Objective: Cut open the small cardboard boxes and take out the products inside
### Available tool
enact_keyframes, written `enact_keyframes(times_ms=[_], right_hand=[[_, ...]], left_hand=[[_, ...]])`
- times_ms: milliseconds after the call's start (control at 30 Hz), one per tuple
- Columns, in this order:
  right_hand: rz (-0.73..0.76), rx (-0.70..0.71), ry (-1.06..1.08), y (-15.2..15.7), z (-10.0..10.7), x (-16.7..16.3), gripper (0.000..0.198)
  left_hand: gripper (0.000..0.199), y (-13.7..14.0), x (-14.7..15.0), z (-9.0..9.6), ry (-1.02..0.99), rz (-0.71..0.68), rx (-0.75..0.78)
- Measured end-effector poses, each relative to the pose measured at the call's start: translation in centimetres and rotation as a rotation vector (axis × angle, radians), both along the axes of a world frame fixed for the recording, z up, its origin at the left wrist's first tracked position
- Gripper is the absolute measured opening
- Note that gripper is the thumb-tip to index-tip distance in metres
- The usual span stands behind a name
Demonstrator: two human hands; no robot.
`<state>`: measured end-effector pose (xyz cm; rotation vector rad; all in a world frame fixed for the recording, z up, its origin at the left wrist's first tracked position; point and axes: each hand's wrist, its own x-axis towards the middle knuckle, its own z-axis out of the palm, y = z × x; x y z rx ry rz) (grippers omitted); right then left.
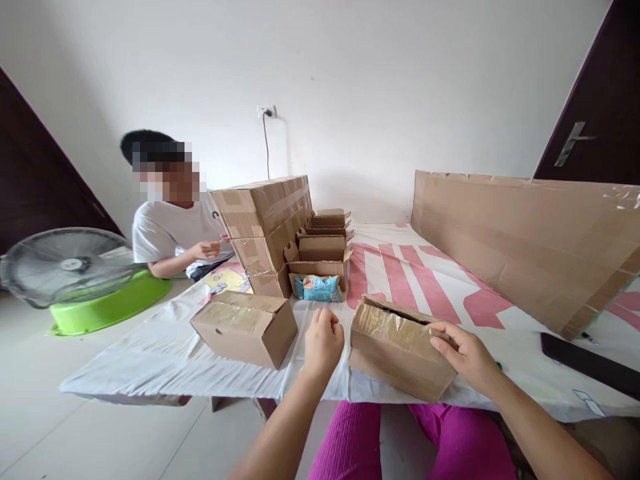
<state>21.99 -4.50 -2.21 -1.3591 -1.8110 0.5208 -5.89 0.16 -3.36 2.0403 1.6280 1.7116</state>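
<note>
In front of me a taped cardboard box [400, 347] rests on the table, its top flap slightly raised along a dark gap. My right hand [463, 353] grips its right end, fingers over the top edge. Just left of that box is my left hand [324, 339], closed in a fist and apart from it; whatever it may hold is hidden. Another cardboard box [245, 327], shut and taped on top, sits farther left. Beyond my left hand, a blue printed packet [317, 288] leans on the nearest of several open cardboard boxes [323, 257].
A stack of closed cartons [265, 230] stands beside the open boxes. Behind it sits a person [170, 227] in a white shirt. A large cardboard panel [520, 247] borders the table's right side, near a dark flat object [590, 363]. A fan [70, 265] stands left by a green basin [110, 303].
</note>
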Motion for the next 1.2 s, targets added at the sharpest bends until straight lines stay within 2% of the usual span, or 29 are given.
enact_keyframes(times_ms=[133,200,267,333,400,433,500,567,633,800,867,933,1000,1067,1200], right_hand=[[0.050,-0.015,-0.038,0.3,0.0,-0.1,0.028],[0.046,0.012,-0.050,0.6,0.0,-0.4,0.029],[0.014,0.075,-0.070,0.6,0.0,-0.8,0.031],[-0.091,0.236,-0.131,0.0,0.0,-1.4,0.031],[-0.213,0.477,-0.223,-1.2,0.1,-2.5,0.033],[-0.220,0.586,-0.271,-2.0,0.0,-3.2,0.036],[-0.044,0.678,-0.350,-3.8,-0.2,-5.0,0.043],[0.225,0.618,-0.355,-5.4,-0.9,-6.6,0.030],[0.351,0.485,-0.307,-6.4,-2.3,-7.6,0.013],[0.297,0.145,-0.158,-7.6,-6.9,-7.2,0.018],[0.256,0.082,-0.132,-8.0,-8.7,-6.5,0.019],[0.155,0.114,-0.121,-8.2,-10.1,-5.9,0.021],[0.009,0.226,-0.132,-8.0,-11.0,-5.5,0.022],[-0.089,0.332,-0.173,-7.5,-11.6,-5.4,0.025],[-0.051,0.424,-0.321,-5.8,-12.3,-6.6,0.032]], left_hand=[[0.016,-0.5,-1.4,-0.6,-0.097,-0.058,0.010],[0.018,-1.6,-1.3,-1.5,-0.191,-0.165,0.002],[0.020,-2.9,-0.9,-2.6,-0.289,-0.328,-0.046],[0.018,-4.3,-0.2,-3.6,-0.390,-0.459,-0.153],[0.016,-5.8,0.8,-4.4,-0.513,-0.532,-0.304],[0.017,-6.4,1.3,-4.7,-0.590,-0.579,-0.384],[0.027,-7.4,2.4,-5.1,-0.715,-0.698,-0.535],[0.037,-7.9,3.2,-5.5,-0.775,-0.789,-0.666],[0.043,-8.0,3.4,-6.1,-0.798,-0.833,-0.807],[0.047,-8.5,2.1,-9.2,-0.760,-0.988,-1.197],[0.049,-9.2,1.4,-10.9,-0.778,-1.017,-1.300],[0.050,-9.8,0.9,-12.4,-0.846,-0.986,-1.361],[0.050,-10.1,0.7,-13.5,-0.921,-0.900,-1.366],[0.049,-10.0,0.7,-14.1,-0.904,-0.814,-1.349],[0.047,-9.6,1.6,-14.5,-0.733,-0.761,-1.331]])
